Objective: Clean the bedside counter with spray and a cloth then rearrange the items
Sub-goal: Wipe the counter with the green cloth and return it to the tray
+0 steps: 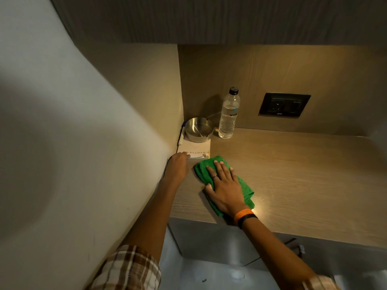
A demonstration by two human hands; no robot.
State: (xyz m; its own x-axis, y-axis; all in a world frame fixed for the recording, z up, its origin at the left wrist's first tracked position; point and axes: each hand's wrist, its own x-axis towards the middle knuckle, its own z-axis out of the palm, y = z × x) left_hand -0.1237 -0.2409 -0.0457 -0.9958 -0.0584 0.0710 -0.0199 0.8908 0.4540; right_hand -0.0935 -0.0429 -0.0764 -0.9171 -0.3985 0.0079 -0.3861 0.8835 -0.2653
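A green cloth [204, 168] lies on the wooden bedside counter [303, 174] near its front left. My right hand [225, 185] presses flat on the cloth with fingers spread. My left hand [178, 166] rests at the near edge of a white notepad [195, 148] in the left corner, its fingers touching the pad. A steel ashtray [199, 130] sits on the pad's far end. A pen [181, 137] lies along the wall beside it. A clear water bottle [228, 115] stands upright just right of the ashtray. No spray bottle is in view.
A white wall [83, 143] closes the left side. A dark socket plate [284, 104] is set in the back panel. An overhead cabinet [209, 17] hangs above. Below the counter's front edge lies a grey surface [219, 268].
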